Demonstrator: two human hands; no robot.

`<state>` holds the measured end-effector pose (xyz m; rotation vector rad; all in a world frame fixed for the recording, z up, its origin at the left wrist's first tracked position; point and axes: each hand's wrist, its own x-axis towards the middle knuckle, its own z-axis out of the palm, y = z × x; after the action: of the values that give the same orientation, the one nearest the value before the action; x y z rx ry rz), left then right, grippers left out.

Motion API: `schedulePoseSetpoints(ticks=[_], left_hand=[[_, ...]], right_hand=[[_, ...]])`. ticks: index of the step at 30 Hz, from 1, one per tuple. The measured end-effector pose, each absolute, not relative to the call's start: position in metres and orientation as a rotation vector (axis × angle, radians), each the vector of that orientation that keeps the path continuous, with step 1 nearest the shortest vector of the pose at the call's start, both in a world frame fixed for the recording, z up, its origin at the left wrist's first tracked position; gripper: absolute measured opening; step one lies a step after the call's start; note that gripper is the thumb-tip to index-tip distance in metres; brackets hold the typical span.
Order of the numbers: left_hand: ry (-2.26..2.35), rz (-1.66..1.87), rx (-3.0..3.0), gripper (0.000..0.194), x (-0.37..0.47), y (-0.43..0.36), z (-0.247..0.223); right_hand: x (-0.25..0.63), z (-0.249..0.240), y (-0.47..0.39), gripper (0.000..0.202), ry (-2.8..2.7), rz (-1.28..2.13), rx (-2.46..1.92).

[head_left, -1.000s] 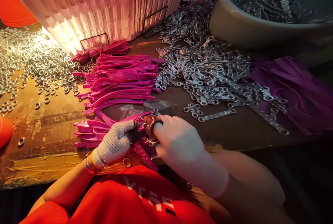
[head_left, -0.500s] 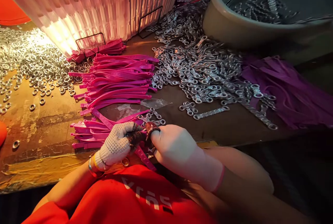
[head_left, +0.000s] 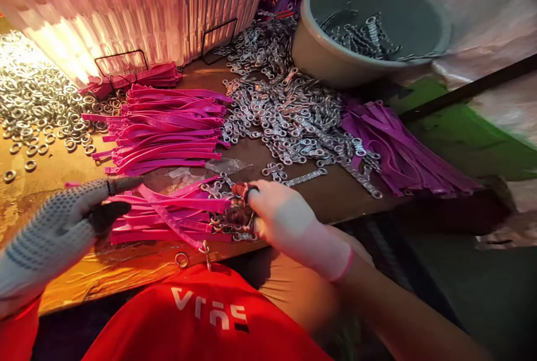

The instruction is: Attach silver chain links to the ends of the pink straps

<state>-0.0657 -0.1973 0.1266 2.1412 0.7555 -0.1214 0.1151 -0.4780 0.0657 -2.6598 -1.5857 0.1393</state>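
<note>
My left hand [head_left: 79, 215], in a dotted glove with dark fingertips, is at the left end of the front bundle of pink straps [head_left: 168, 218]. Its thumb and index finger are apart, and nothing shows between them. My right hand [head_left: 281, 215], in a pale glove, is closed at the right end of that bundle, by the metal chain links there; its fingertips are dark, and what they grip is partly hidden. One strap with a metal ring [head_left: 204, 247] at its end hangs toward the table's front edge. A larger pink strap pile [head_left: 168, 126] lies behind.
Loose metal rings [head_left: 42, 103] spread at the left, with a single ring [head_left: 181, 260] near the front edge. Metal chain links [head_left: 293, 115] are heaped right of centre. A grey tub [head_left: 335, 64] stands behind them. Purple straps [head_left: 411, 154] lie right. Ribbed clear sheets [head_left: 138, 8] stand at the back.
My left hand has parted from my right and moved left, its fingers opening. My right hand stays closed near the strap ends. The view has shifted right, showing more of the tub.
</note>
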Motion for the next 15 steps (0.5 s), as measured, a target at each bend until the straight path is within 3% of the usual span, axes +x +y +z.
schedulePoseSetpoints(ticks=[4, 9, 12, 15], left_hand=[[0.578, 0.068, 2.293, 0.034, -0.076, -0.213, 0.088], [0.131, -0.436, 2.35, 0.029, -0.104, -0.236, 0.037], [0.036, -0.729, 2.504, 0.026, -0.112, -0.249, 0.022], [0.002, -0.796, 2.554, 0.028, -0.111, -0.262, 0.016]], right_hand=[[0.162, 0.039, -0.488, 0.018, -1.469, 0.236, -3.023], [0.207, 0.003, -0.509, 0.011, -1.557, 0.25, -3.089], [0.207, -0.008, -0.514, 0.019, -1.526, 0.182, -2.97], [0.2, -0.012, -0.517, 0.027, -1.399, 0.056, -2.728]])
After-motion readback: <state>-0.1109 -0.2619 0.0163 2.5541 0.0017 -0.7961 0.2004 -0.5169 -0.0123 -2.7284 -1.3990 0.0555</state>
